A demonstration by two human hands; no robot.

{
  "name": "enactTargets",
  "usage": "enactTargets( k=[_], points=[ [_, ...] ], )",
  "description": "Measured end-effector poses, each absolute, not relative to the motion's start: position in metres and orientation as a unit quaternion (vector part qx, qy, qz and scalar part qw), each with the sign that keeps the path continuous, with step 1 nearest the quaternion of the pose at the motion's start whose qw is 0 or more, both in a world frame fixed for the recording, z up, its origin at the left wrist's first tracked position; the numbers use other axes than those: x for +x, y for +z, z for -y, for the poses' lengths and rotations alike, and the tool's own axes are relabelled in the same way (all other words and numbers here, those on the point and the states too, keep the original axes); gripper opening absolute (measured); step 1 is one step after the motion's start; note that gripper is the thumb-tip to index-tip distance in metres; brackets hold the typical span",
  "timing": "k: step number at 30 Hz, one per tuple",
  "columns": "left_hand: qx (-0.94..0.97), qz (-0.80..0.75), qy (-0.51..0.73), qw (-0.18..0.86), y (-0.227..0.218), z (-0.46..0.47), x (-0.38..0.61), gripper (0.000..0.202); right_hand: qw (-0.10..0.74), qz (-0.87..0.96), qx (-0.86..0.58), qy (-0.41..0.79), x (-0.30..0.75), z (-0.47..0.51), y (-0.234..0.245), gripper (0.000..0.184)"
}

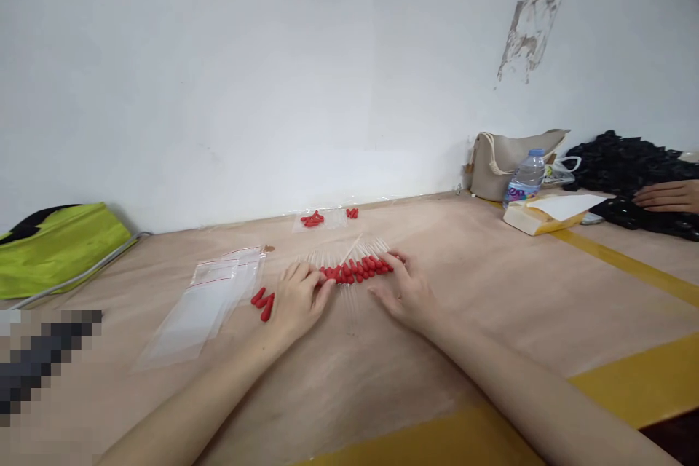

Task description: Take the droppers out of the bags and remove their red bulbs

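A row of thin white sticks with red, rounded tips (354, 271) lies on the brown-covered table, the red ends towards me and the pale stems pointing away. At its left end is my left hand (299, 298), fingers curled and thumb close to the index finger, closed on the end tips. My right hand (407, 291) rests at the opposite end; its fingers touch the outer tips while the thumb stands apart below. Several loose red pieces (264, 302) lie just left of my left hand.
Clear zip bags (212, 298) lie on the left, beyond them a yellow-green cloth item (65, 251). Red pieces (313, 219) sit on plastic by the wall. At right are a beige bag (491, 167), a bottle (525, 178), a tissue pack (538, 217), black items (628, 164) and another person's hand (669, 196).
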State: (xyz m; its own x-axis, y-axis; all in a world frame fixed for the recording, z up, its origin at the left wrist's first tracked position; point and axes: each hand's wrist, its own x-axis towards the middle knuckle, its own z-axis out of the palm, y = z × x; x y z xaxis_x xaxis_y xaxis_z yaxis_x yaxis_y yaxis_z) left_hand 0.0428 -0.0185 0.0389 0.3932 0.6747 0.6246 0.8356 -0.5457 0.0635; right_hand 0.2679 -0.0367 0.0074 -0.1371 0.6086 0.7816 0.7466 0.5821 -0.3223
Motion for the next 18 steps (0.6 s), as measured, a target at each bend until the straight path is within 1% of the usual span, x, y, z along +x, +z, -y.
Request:
enactTargets(
  k=[2,4,6,11,14,18],
  points=[
    [-0.841,0.424,-0.299,0.154,0.034,0.034,0.028,0.023,0.428,0.798,-0.403,-0.133,0.265,0.042,0.012,0.054],
    [-0.852,0.398,-0.292,0.174,0.028,0.045,0.019,0.019,0.375,0.84,-0.359,-0.161,0.262,0.045,0.013,0.052],
    [-0.856,0.383,-0.293,0.187,0.022,0.05,0.014,0.019,0.348,0.859,-0.336,-0.169,0.258,0.046,0.013,0.045],
    [-0.852,0.374,-0.307,0.201,0.013,0.048,0.016,0.017,0.329,0.865,-0.335,-0.18,0.252,0.046,0.006,0.025],
    [-0.847,0.381,-0.317,0.192,0.012,0.046,0.017,0.017,0.315,0.866,-0.336,-0.197,0.248,0.047,0.003,0.022],
    [-0.866,0.369,-0.302,0.15,0.015,0.047,0.019,0.025,0.32,0.868,-0.332,-0.185,0.243,0.048,0.001,0.022]
  ],
)
